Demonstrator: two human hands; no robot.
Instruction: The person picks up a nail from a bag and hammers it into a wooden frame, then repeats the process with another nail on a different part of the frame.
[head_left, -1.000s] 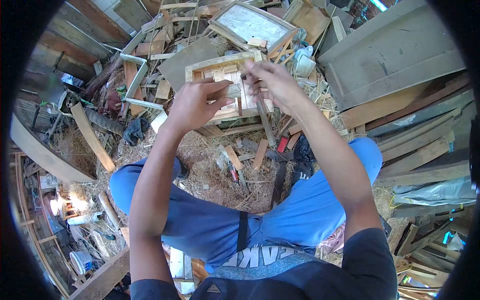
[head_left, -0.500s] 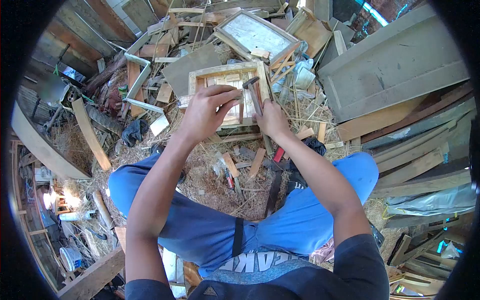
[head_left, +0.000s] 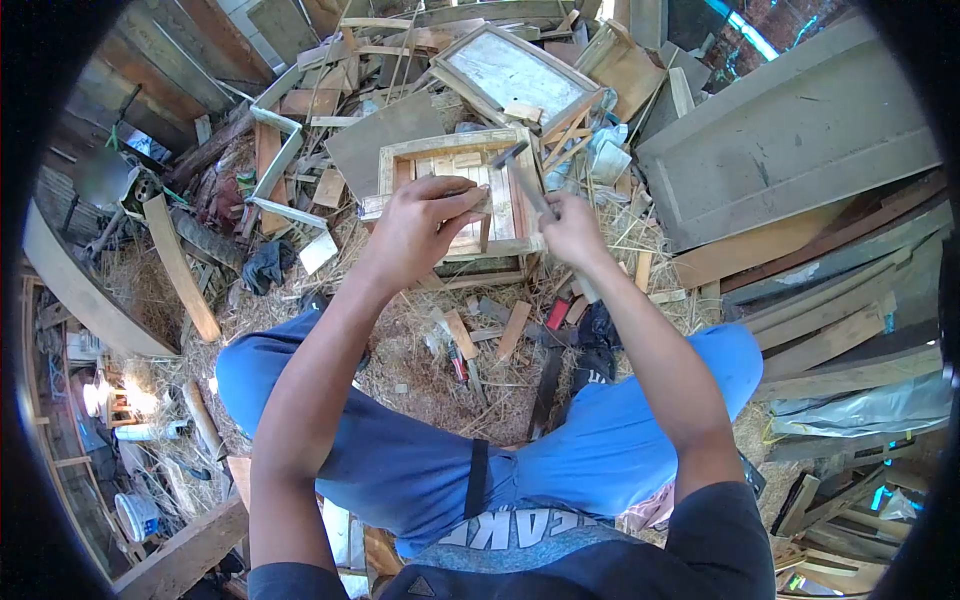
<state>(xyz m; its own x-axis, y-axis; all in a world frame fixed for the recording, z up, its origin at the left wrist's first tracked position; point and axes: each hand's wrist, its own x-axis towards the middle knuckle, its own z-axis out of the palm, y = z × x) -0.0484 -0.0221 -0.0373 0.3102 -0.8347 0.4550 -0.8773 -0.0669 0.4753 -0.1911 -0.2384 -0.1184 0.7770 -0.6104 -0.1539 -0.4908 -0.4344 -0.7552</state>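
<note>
A wooden frame box point(head_left: 400, 152) with slats inside lies in front of me. My left hand point(head_left: 425, 225) is over its near left part, thumb and fingertips pinched together at the top of a small upright wood piece point(head_left: 485, 228); a nail or other small item between them is too small to make out. My right hand point(head_left: 575, 230) is closed around the handle of a hammer point(head_left: 527, 185). The hammer's head is raised just right of my left fingertips, apart from them, above the box.
Behind the box lie a framed panel point(head_left: 515, 72) and scrap wood. A large grey board point(head_left: 790, 130) leans at the right. Between my knees are wood offcuts point(head_left: 514, 329), a red object point(head_left: 557, 313) and a red-handled tool point(head_left: 459, 367). A curved plank point(head_left: 182, 268) stands left.
My right hand has moved right and slightly nearer me, and the hammer has swung away from my left fingertips. My left hand stays nearly where it was.
</note>
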